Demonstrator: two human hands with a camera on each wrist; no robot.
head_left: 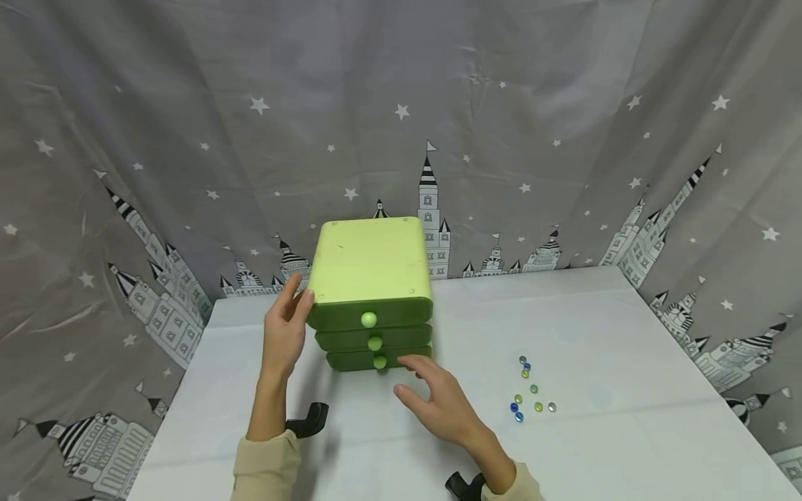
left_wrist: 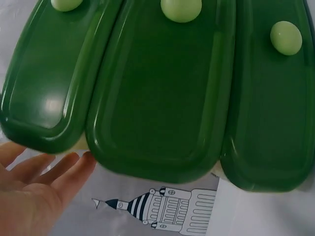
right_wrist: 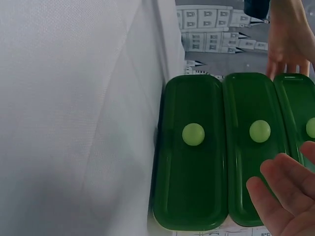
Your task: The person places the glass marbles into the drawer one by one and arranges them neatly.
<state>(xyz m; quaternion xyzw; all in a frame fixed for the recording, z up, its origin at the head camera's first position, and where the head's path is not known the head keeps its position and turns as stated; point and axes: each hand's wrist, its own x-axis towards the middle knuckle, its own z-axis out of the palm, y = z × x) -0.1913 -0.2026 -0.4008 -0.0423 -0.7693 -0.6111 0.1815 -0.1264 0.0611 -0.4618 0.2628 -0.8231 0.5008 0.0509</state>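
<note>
Lighting, my feeds: even, soft, moderately bright from above. Faint shadows beneath the hands on the counter. Dull glare on green drawer fronts. Head view bends at edges; wrist views slightly soft.

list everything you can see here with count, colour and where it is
drawer unit: one, light green top and body, far middle of the table, three drawers stacked
drawer fronts: three, dark green, all look closed
knobs: three, pale green, one at the centre of each drawer front
glass marbles: about nine, blue, green, yellow and clear, loose on the table to the right of the unit
table: one, covered in white cloth
backdrop: one, grey fabric with white stars and striped castle towers, behind and beside the table
left hand: one, fingers straight against the unit's left side
right hand: one, open, fingertips near the bottom drawer
sleeves: two, beige, bottom edge
</note>
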